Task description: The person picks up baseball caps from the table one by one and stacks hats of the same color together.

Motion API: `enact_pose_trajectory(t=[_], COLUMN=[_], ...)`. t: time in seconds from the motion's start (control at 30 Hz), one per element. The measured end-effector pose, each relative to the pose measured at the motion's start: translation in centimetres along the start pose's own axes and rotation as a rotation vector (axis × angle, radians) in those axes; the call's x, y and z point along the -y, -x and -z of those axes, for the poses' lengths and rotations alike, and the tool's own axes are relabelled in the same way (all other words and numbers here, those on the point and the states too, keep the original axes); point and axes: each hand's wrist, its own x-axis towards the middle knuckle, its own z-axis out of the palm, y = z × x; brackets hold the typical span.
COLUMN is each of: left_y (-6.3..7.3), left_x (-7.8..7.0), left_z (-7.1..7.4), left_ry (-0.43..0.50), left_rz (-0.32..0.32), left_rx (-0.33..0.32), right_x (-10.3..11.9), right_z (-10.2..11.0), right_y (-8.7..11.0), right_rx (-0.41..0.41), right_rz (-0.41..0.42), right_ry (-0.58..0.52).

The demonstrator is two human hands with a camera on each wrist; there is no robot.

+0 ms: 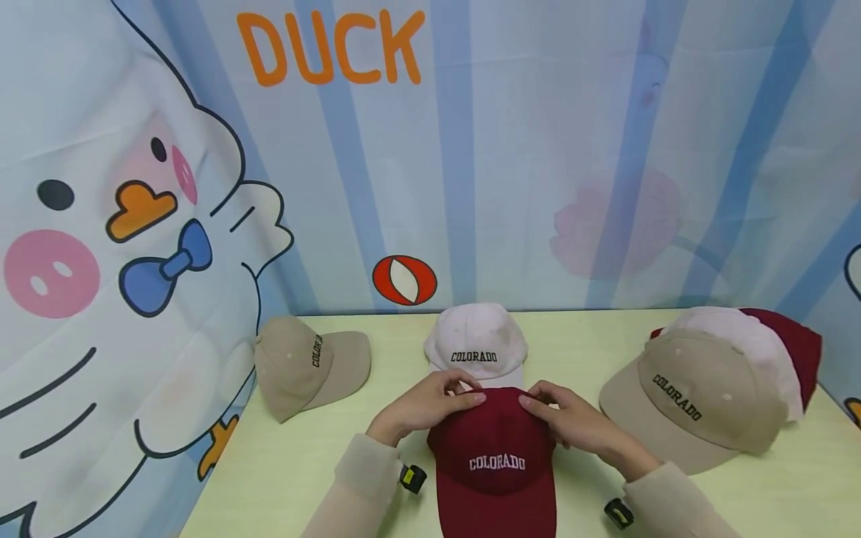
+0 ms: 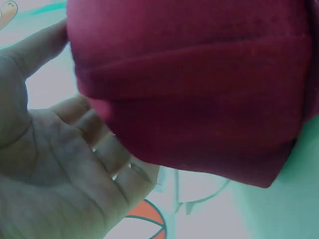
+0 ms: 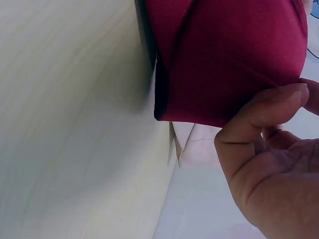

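A dark red cap [image 1: 496, 448] with white COLORADO lettering lies before me in the head view, its brim toward me. At its back left edge my left hand [image 1: 430, 402] pinches the crown between thumb and fingers. My right hand [image 1: 572, 418] pinches the opposite back edge. In the left wrist view the red cap [image 2: 199, 99] fills the upper right, and the left hand's [image 2: 65, 164] fingertips pass behind it. The right wrist view has the thumb of the right hand [image 3: 279, 164] against the cap [image 3: 234, 59]. Just behind stands a white cap [image 1: 476, 340], its brim partly hidden.
A beige cap [image 1: 303, 366] sits at the left with its brim pointing right. On the right, another beige cap [image 1: 699, 396] overlaps a white cap [image 1: 783, 359] and a dark red one [image 1: 794, 344]. A printed duck curtain [image 1: 525, 149] hangs behind the pale table [image 1: 397, 336].
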Motion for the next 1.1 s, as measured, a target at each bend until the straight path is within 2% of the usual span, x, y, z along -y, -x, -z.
enact_pose_trajectory(t=[0.17,0.4,0.57,0.77,0.93,1.1], left_y=[0.3,0.6,0.7,0.8,0.8,0.3], left_x=[-1.0,-3.0,-4.7,-6.6,-8.1,-9.2], left_z=[-0.4,-1.4,-2.5,-4.3,-5.9,-7.4], left_ry=[-0.05,-0.121,-0.11,-0.042,0.008,0.073], left_rz=[-0.046,-0.056,-0.127,-0.196,-0.202,-0.212], left_rx=[-0.065,-0.181,-0.236,-0.223,-0.197,-0.187], right_x=[0.2,0.6,0.7,0.6,0.2,0.4], right_z=[0.1,0.6,1.5,2.9,4.4,5.7], right_y=[0.6,1.5,2.2,3.4,4.6,6.2], right_rx=[-0.02,-0.087,-0.123,-0.167,-0.21,-0.287], right_rz=[-0.012,-0.036,-0.016,0.007,0.045,0.025], right_ry=[0.01,0.021,0.037,0.037,0.012,0.054])
